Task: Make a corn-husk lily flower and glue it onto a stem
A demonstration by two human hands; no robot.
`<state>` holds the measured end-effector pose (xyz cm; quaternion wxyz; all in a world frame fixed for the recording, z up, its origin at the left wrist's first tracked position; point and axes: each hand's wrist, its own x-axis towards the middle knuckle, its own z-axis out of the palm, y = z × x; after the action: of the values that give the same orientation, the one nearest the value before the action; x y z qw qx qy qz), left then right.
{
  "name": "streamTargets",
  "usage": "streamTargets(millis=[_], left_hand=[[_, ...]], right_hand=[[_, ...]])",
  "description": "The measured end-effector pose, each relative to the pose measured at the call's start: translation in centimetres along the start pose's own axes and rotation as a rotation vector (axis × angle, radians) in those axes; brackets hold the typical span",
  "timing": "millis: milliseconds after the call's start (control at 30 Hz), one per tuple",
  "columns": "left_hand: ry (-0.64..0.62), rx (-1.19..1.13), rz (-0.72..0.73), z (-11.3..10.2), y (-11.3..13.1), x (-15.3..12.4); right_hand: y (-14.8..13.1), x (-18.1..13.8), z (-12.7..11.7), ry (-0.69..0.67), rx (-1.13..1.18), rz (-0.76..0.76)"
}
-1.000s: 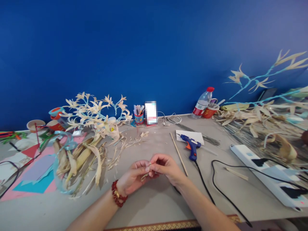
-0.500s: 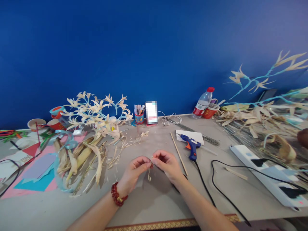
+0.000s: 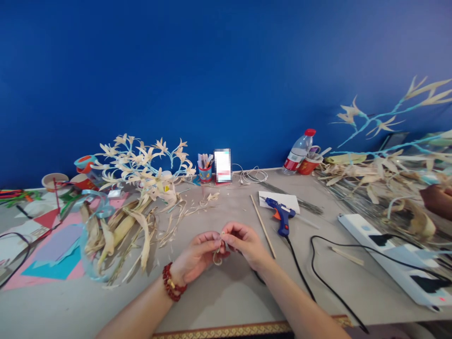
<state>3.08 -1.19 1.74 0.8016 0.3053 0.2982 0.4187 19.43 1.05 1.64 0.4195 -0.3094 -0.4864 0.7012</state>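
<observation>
One glue gun (image 3: 282, 215): beyond the right forearm, its black cord (image 3: 300, 268) running beneath that arm.
One wooden stick (image 3: 263, 227): between gun and hands.
One power strip (image 3: 391, 263): farther right.
Two hands: left hand (image 3: 194, 256) and right hand (image 3: 246, 245), fingertips pinching.
One pale strip (image 3: 217, 263): between them, looped, above the table (image 3: 219, 308).

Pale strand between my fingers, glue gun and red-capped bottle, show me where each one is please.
Pale strand (image 3: 217, 263): head view, on the lower curve of its hanging loop.
Glue gun (image 3: 284, 215): head view, on its blue body.
Red-capped bottle (image 3: 295, 155): head view, on its label.
</observation>
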Motion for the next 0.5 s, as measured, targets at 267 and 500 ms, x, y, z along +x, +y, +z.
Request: streamTargets(millis=[267, 500], left_hand=[[0.161, 0.301, 0.211, -0.1, -0.3, 0.2], [0.249, 0.443, 0.248, 0.3, -0.2, 0.0]], right_hand=[[-0.1, -0.1, 0.1, 0.102, -0.065, -0.078], [1.3, 0.2, -0.6, 0.174, -0.157, -0.129]])
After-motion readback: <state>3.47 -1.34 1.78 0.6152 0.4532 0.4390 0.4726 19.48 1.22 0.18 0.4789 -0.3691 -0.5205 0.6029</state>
